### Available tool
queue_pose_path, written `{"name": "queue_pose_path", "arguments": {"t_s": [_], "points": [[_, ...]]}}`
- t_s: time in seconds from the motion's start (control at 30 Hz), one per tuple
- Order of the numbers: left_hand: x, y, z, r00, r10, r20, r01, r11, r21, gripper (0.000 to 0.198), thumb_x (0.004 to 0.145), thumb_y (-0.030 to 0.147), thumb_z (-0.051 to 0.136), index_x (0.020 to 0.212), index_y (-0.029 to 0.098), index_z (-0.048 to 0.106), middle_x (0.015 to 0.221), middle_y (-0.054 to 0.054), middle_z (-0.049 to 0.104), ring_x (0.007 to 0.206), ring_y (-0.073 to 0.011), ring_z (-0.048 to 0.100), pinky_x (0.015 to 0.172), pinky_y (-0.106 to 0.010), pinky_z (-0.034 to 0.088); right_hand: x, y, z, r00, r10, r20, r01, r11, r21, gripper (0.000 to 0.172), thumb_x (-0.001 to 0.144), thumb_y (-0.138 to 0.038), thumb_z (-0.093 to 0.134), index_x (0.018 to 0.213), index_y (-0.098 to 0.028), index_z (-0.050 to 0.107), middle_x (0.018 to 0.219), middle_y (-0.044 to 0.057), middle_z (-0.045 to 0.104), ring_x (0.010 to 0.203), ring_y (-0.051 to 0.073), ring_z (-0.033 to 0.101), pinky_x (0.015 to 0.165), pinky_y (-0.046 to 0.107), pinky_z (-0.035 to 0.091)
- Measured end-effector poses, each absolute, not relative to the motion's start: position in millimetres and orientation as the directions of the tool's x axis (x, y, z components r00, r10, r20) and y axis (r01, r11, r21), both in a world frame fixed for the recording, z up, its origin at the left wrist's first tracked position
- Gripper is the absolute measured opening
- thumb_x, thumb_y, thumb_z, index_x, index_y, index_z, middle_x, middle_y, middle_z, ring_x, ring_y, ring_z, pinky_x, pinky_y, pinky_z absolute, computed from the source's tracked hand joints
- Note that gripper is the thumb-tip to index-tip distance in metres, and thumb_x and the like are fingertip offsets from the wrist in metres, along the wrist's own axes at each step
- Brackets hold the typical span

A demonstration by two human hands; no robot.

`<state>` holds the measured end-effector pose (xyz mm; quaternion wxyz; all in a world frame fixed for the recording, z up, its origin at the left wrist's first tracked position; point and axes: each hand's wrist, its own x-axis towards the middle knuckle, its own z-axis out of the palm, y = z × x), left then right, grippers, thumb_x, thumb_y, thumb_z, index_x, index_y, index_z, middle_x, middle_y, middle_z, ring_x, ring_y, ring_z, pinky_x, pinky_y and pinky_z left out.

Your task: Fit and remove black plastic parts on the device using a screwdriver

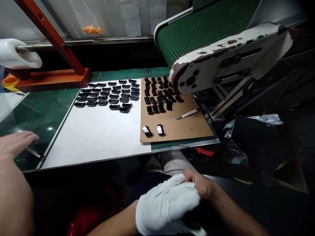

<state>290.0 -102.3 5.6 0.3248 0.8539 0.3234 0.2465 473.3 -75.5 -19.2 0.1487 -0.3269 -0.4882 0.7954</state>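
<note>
The left hand (169,203), in a white glove (154,213), was low in front of the body, its fingers bent toward the right hand (203,185). The bare right hand touched the glove near its fingers, its own fingers curled and partly hidden behind it; whether either hand gripped anything could not be told. The glove covered the left hand up to the wrist.

Beyond both hands was the tabletop (61,101). Ahead of the left hand, two glossy black pieces (160,130) lay apart on a brown board (182,132), with rows of darker pieces (161,108) farther off. Ahead and to its left, more black parts (114,101) lay in rows on a white sheet (98,137). Ahead of the right hand were a red-handled screwdriver (204,152) at the tabletop's edge and, farther, a knife (189,113) on the board. Well left of both, another person's hand (19,142) reached in above the tabletop.
</note>
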Motion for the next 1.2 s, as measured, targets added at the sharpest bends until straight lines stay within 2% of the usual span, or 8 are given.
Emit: {"name": "queue_pose_path", "arguments": {"t_s": [0.13, 0.3, 0.5, 0.63, 0.77, 0.93, 1.07, 1.2], "points": [[277.7, -94.5, 10.3, 0.635, 0.704, 0.32, 0.413, -0.658, 0.629, 0.051, 0.083, 0.039, 0.065, 0.127, 0.021, 0.046, 0.112, -0.008, 0.067, 0.105, -0.0221, 0.064, 0.109, -0.039, 0.039, 478.7, -71.5, -13.8, -0.586, 0.623, -0.519, 0.255, -0.466, -0.847, 0.051, 0.06, -0.069, 0.062, 0.065, -0.018, 0.061, 0.052, -0.001, 0.059, 0.038, 0.009, 0.047, 0.041, 0.023, 0.039], [290.4, -85.6, -4.4, 0.605, 0.786, -0.129, 0.685, -0.431, 0.588, 0.02, 0.077, 0.024, 0.068, 0.096, 0.021, 0.059, 0.093, -0.001, 0.067, 0.089, -0.0204, 0.063, 0.096, -0.038, 0.049, 468.2, -74.4, -2.6, -0.299, 0.756, -0.583, 0.617, -0.313, -0.722, 0.02, 0.077, -0.035, 0.058, 0.066, -0.019, 0.063, 0.054, 0.003, 0.064, 0.044, 0.014, 0.057, 0.047, 0.027, 0.045], [312.3, -90.3, -39.5, 0.522, 0.787, -0.33, 0.809, -0.334, 0.484, 0.039, 0.077, 0.007, 0.055, 0.117, 0.01, 0.057, 0.116, -0.015, 0.064, 0.112, -0.0269, 0.059, 0.112, -0.047, 0.031, 436.3, -87.5, 5.7, -0.153, 0.896, -0.417, 0.86, -0.086, -0.502, 0.019, 0.074, -0.01, 0.05, 0.069, -0.017, 0.067, 0.083, 0.017, 0.07, 0.083, 0.034, 0.064, 0.07, 0.042, 0.045], [302.9, -92.7, -33.4, 0.398, 0.905, -0.149, 0.777, -0.246, 0.58, 0.046, 0.076, 0.019, 0.066, 0.121, 0.019, 0.055, 0.121, -0.009, 0.064, 0.118, -0.0283, 0.056, 0.107, -0.046, 0.041, 508.0, -73.1, 17.5, -0.044, 0.928, -0.369, 0.887, -0.134, -0.442, 0.022, 0.084, -0.032, 0.049, 0.083, -0.027, 0.071, 0.073, 0.007, 0.072, 0.069, 0.029, 0.067, 0.065, 0.039, 0.046], [285.4, -87.7, -17.8, 0.266, 0.961, 0.075, 0.583, -0.222, 0.781, 0.061, 0.073, 0.029, 0.073, 0.129, 0.025, 0.049, 0.124, -0.005, 0.063, 0.118, -0.0249, 0.058, 0.099, -0.037, 0.051, 636.8, -51.9, 33.1, 0.482, 0.856, -0.185, 0.864, -0.499, -0.06, 0.041, 0.085, -0.051, 0.044, 0.108, -0.027, 0.068, 0.089, 0.017, 0.074, 0.071, 0.033, 0.069, 0.059, 0.042, 0.047], [283.3, -74.2, -4.2, 0.195, 0.969, 0.151, 0.356, -0.214, 0.91, 0.064, 0.073, 0.032, 0.073, 0.132, 0.02, 0.048, 0.121, -0.006, 0.065, 0.107, -0.0207, 0.065, 0.097, -0.032, 0.052, 669.5, -10.7, 39.4, 0.286, 0.945, -0.156, 0.958, -0.287, 0.021, 0.051, 0.082, -0.043, 0.052, 0.118, -0.009, 0.064, 0.075, 0.028, 0.071, 0.051, 0.032, 0.066, 0.045, 0.041, 0.044], [291.7, -73.1, 11.2, 0.178, 0.965, 0.195, 0.326, -0.244, 0.913, 0.067, 0.069, 0.03, 0.077, 0.129, 0.018, 0.051, 0.118, -0.007, 0.066, 0.105, -0.0206, 0.065, 0.095, -0.03, 0.053, 600.2, 51.8, 14.9, -0.273, 0.961, -0.051, 0.952, 0.262, -0.157, 0.042, 0.091, -0.039, 0.038, 0.128, -0.027, 0.054, 0.119, 0.006, 0.067, 0.108, 0.023, 0.062, 0.093, 0.036, 0.047], [297.9, -82.4, 21.6, 0.159, 0.965, 0.211, 0.352, -0.255, 0.901, 0.07, 0.062, 0.026, 0.08, 0.126, 0.02, 0.054, 0.111, -0.004, 0.069, 0.095, -0.0182, 0.068, 0.083, -0.023, 0.057, 564.0, 121.4, -15.8, -0.481, 0.876, 0.025, 0.857, 0.476, -0.197, 0.044, 0.089, -0.024, 0.04, 0.13, -0.014, 0.05, 0.132, 0.015, 0.055, 0.127, 0.028, 0.043, 0.104, 0.044, 0.037]]}}
